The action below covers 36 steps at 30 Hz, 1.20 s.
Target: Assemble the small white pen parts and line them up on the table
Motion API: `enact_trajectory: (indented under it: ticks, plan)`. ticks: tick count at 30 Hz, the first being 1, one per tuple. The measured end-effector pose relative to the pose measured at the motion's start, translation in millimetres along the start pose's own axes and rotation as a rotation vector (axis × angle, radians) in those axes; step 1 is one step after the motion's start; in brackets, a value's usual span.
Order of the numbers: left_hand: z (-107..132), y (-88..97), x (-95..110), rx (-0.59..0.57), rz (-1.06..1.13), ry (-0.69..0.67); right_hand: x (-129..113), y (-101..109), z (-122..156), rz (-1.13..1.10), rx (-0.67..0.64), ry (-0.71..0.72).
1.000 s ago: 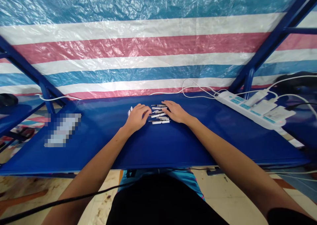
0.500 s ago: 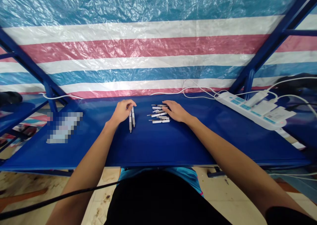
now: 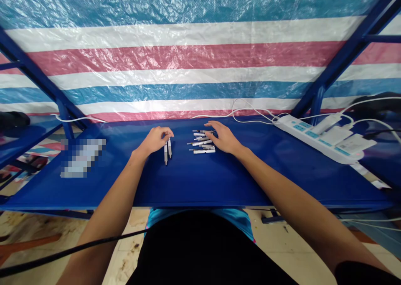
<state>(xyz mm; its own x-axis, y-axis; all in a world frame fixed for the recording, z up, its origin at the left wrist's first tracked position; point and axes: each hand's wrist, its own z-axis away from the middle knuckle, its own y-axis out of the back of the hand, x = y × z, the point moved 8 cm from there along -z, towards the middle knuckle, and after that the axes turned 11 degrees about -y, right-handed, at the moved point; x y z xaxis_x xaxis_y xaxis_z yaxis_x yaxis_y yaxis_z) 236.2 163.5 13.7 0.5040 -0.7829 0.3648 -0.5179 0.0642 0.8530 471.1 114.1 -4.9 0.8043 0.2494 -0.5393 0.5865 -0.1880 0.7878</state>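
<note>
Striped woven tarp hung behind a blue tabletop, with a power strip at right of frame. Person's left hand sat just left of centre, fingertips at the top ends of two white pens lying side by side; cannot tell if that grip had closed on them. Right hand was spread open, holding nothing, fingertips just beside a loose row of white pens.

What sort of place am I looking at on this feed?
Probably a makeshift work booth: a blue metal-framed bench backed by a striped plastic tarp, a power strip with plugged-in adapters, and white pens laid out on top.
</note>
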Motion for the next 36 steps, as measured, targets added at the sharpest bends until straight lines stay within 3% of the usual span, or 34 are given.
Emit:
enact_trajectory:
  ticks: [9, 21, 30, 36]
  plan:
    - [1, -6.0, 7, -0.097, -0.021, 0.01, -7, 7, 4, -0.122, 0.118, 0.119]
    - [0, -15.4, 7, -0.138, -0.153, -0.072, -10, 5, 4, -0.12, 0.109, 0.135]
    - [-2, -27.3, 8, -0.229, -0.325, -0.036, -9, 1, 4, -0.129, 0.073, 0.146]
    - [-1, -28.8, 7, -0.257, -0.325, 0.004, -11, 0, 4, -0.128, 0.064, 0.157]
